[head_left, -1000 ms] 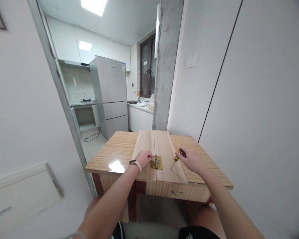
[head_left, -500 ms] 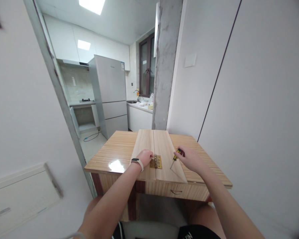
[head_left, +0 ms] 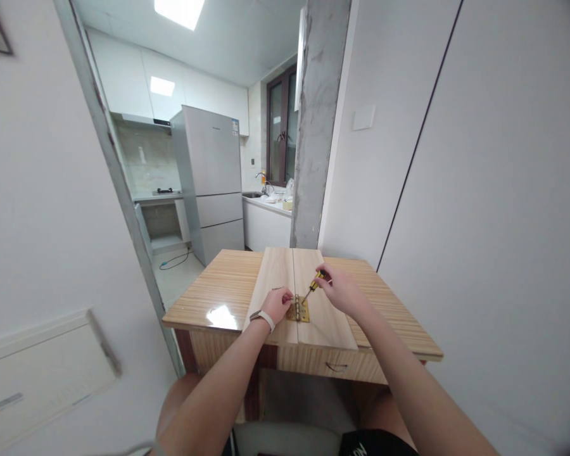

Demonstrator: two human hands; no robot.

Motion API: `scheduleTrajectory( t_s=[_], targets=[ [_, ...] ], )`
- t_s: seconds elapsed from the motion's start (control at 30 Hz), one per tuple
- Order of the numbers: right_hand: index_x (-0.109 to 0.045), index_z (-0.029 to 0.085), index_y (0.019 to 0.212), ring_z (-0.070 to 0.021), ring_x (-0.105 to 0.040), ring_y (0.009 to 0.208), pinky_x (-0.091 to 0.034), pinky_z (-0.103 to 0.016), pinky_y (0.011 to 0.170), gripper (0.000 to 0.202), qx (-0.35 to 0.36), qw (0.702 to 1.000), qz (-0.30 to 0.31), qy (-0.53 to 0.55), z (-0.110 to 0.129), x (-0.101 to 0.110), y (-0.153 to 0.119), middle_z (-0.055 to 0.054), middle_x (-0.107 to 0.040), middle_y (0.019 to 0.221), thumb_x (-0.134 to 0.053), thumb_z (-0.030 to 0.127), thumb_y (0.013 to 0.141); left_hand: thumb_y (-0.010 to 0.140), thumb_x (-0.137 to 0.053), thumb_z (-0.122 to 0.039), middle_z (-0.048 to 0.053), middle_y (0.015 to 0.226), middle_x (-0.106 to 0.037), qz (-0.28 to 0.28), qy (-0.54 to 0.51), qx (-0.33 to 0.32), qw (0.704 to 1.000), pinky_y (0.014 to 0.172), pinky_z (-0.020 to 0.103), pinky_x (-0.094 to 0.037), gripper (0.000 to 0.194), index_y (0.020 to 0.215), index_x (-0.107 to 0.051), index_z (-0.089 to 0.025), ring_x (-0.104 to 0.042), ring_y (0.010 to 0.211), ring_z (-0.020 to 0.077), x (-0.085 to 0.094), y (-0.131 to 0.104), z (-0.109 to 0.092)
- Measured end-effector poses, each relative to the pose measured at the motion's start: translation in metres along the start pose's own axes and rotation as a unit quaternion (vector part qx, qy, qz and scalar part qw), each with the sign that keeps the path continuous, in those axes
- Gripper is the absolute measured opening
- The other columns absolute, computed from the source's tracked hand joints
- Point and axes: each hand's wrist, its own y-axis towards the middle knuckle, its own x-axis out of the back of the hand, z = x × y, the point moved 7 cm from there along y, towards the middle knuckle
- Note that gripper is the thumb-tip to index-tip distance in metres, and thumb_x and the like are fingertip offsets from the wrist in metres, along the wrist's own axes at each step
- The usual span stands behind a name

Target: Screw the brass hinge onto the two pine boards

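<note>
A brass hinge (head_left: 304, 310) lies opened flat across the seam between two pale wooden boards (head_left: 316, 329). My right hand (head_left: 338, 288) is closed around the yellow-and-black handle of a screwdriver (head_left: 315, 283). The shaft slants down to the left, its tip at the upper part of the hinge's right leaf. Beside the left leaf is my left hand (head_left: 278, 305), with a white-banded watch on the wrist. Its fingers are pinched together and partly cover that leaf; whatever they hold is too small to make out.
The boards rest side by side on a wood-grain table (head_left: 209, 285) with a drawer handle (head_left: 336, 367) at its front. White walls flank both sides. Beyond the table stand a grey pillar (head_left: 319, 158), a silver refrigerator (head_left: 216, 158) and a kitchen counter with a sink (head_left: 253, 195).
My right hand has moved left and slightly up, bringing the screwdriver tip from the bare right board onto the hinge. My left hand stays beside the hinge, its fingers slightly shifted.
</note>
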Motion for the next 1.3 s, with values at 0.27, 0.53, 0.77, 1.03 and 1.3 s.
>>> scheduleTrajectory(
  t_s=[0.27, 0.53, 0.77, 1.03, 1.3],
  targets=[
    [-0.065, 0.021, 0.109, -0.0186, -0.065, 0.084, -0.044, -0.029, 0.076, 0.017, 0.036, 0.999, 0.003, 0.004, 0.017, -0.024, 0.023, -0.006, -0.072, 0.092, -0.059, 0.022, 0.094, 0.082, -0.064, -0.008, 0.002, 0.085, -0.074, -0.011, -0.009, -0.005, 1.0, 0.075, 0.025, -0.053, 0.017, 0.093, -0.072, -0.018, -0.067, 0.078, 0.014, 0.0, -0.001, 0.006],
    [-0.065, 0.021, 0.108, -0.0184, -0.065, 0.084, -0.044, -0.028, 0.076, 0.017, 0.044, 0.999, 0.018, 0.002, 0.016, -0.035, 0.032, -0.005, -0.073, 0.092, -0.059, 0.019, 0.093, 0.082, -0.065, -0.009, 0.002, 0.085, -0.073, -0.014, -0.012, 0.0, 1.0, 0.074, 0.024, -0.052, 0.014, 0.091, -0.071, -0.018, -0.067, 0.078, 0.0135, 0.002, -0.003, 0.005],
    [-0.065, 0.02, 0.11, -0.0179, -0.065, 0.086, -0.044, -0.028, 0.079, 0.019, 0.061, 0.997, 0.048, -0.011, 0.021, -0.039, 0.034, -0.006, -0.072, 0.094, -0.058, 0.017, 0.093, 0.082, -0.063, -0.008, 0.001, 0.084, -0.073, -0.015, -0.007, 0.004, 1.0, 0.073, 0.024, -0.052, 0.015, 0.091, -0.071, -0.018, -0.066, 0.077, 0.0133, 0.002, -0.004, 0.005],
    [-0.062, 0.02, 0.109, -0.0176, -0.063, 0.091, -0.043, -0.027, 0.081, 0.026, 0.095, 0.989, 0.115, -0.021, 0.026, -0.047, 0.048, -0.005, -0.07, 0.1, -0.053, 0.006, 0.089, 0.081, -0.064, -0.01, 0.001, 0.084, -0.073, -0.018, 0.007, 0.003, 1.0, 0.074, 0.025, -0.051, 0.014, 0.09, -0.07, -0.019, -0.065, 0.076, 0.0142, 0.004, -0.004, 0.006],
    [-0.066, 0.019, 0.099, -0.0159, -0.061, 0.085, -0.041, -0.022, 0.073, 0.03, 0.121, 0.972, 0.188, -0.067, 0.027, -0.063, 0.078, -0.003, -0.07, 0.093, -0.053, -0.002, 0.082, 0.081, -0.065, -0.011, 0.001, 0.082, -0.072, -0.01, 0.007, 0.005, 1.0, 0.073, 0.025, -0.05, 0.01, 0.088, -0.068, -0.019, -0.065, 0.076, 0.0139, 0.004, -0.004, 0.007]
  ],
)
